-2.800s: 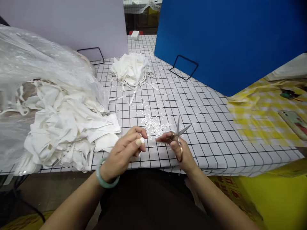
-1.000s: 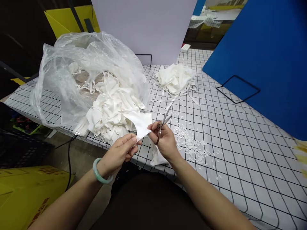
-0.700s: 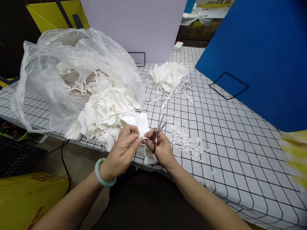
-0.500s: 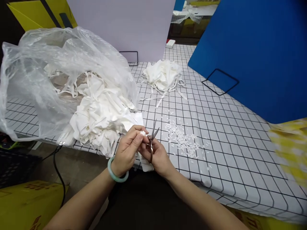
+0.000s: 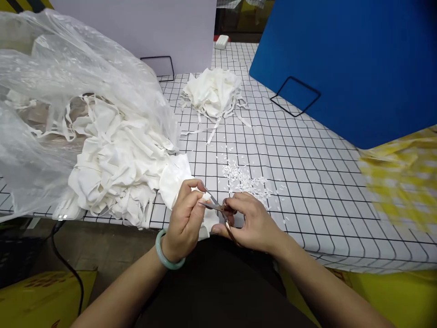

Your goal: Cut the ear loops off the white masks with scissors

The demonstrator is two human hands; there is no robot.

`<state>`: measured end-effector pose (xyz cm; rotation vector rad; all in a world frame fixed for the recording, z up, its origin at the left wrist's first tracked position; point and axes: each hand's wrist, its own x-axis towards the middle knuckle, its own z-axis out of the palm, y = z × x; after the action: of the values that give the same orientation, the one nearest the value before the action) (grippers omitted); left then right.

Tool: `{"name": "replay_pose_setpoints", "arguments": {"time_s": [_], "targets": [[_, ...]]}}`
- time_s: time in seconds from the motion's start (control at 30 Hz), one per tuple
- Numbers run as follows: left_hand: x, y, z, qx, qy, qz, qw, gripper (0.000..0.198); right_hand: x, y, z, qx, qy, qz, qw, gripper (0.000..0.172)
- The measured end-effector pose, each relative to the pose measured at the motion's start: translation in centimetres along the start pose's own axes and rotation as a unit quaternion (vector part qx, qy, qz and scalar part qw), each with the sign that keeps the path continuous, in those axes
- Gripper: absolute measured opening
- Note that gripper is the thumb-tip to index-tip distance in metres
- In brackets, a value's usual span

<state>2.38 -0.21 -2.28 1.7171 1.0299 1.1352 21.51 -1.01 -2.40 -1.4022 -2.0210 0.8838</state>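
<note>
At the near edge of the white, black-gridded tabletop point(image 5: 307, 182), the left hand point(image 5: 186, 218) is pinched shut on a white fabric piece point(image 5: 177, 177). Thumb and forefinger clamp one corner of it, and the rest drapes over the tabletop's lip. The right hand point(image 5: 254, 223) is closed around the small metal scissors point(image 5: 218, 207), which have copper-toned loops. The blades point left and their tips sit right at the left hand's fingertips point(image 5: 201, 189).

The work looks like trimming that pinched corner. It probably goes best if the left hand pulls the edge taut and shows only the bit to be cut. The blade tips are very close to the fingers, so short snips with the tips alone would be safest. Cutting over the tabletop would let the offcuts fall among the scatter of tiny white snippets point(image 5: 242, 177) just beyond the hands.

Left of the hands, a heap of white fabric pieces with straps point(image 5: 112, 164) spills from a crumpled clear plastic bag point(image 5: 51, 91). A smaller white fabric heap point(image 5: 213, 91) lies farther back, near a blue upright board point(image 5: 341, 59).

No brand or label shows on the scissors or the fabric. A yellow carton point(image 5: 44, 291) at lower left bears dark marks, but they are too blurred to read.
</note>
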Motion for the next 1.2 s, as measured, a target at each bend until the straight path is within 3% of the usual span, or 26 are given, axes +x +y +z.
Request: {"name": "replay_pose_setpoints", "arguments": {"time_s": [0.47, 0.87, 1.0, 1.2], "targets": [[-0.2, -0.7, 0.7, 0.004, -0.016, 0.057, 0.998, 0.025, 0.1, 0.0, 0.0, -0.005, 0.006, -0.008, 1.0, 0.053], [0.1, -0.6, 1.1, 0.016, -0.025, 0.056, 0.998, 0.028, -0.1, 0.5, 0.2, 0.008, 0.008, 0.002, 1.0, 0.057], [0.4, -0.7, 1.7, 0.012, -0.046, 0.05, 0.998, 0.027, -0.8, 1.0, 0.0, 0.018, 0.004, 0.039, 0.999, 0.058], [1.8, -1.3, 3.4, 0.003, -0.104, 0.07, 0.992, 0.024, -2.7, 2.6, -0.2, 0.074, 0.009, 0.152, 0.986, 0.059]]}}
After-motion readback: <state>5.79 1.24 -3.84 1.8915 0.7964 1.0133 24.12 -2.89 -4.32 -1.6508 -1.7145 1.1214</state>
